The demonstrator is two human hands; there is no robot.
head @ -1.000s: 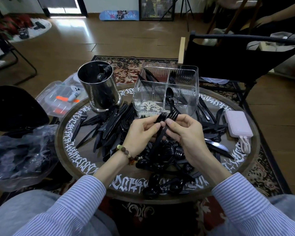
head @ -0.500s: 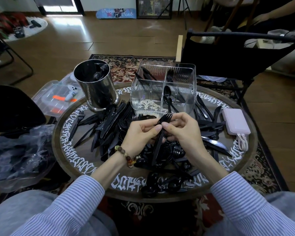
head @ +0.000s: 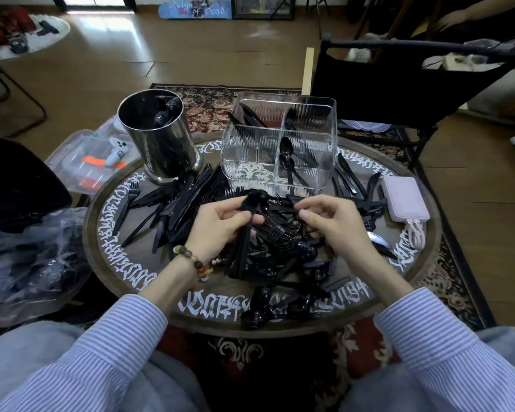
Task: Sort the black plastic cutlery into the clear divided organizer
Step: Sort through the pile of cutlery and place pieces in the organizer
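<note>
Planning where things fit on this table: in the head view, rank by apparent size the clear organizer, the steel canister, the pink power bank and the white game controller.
1. clear organizer
2. steel canister
3. pink power bank
4. white game controller, which lies off the table, so its rank is less sure.

Left hand (head: 220, 224) and right hand (head: 329, 221) both curled, gripping.

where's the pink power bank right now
In the head view the pink power bank lies at the round table's right edge, right of the clear organizer, beyond the right hand.
</note>
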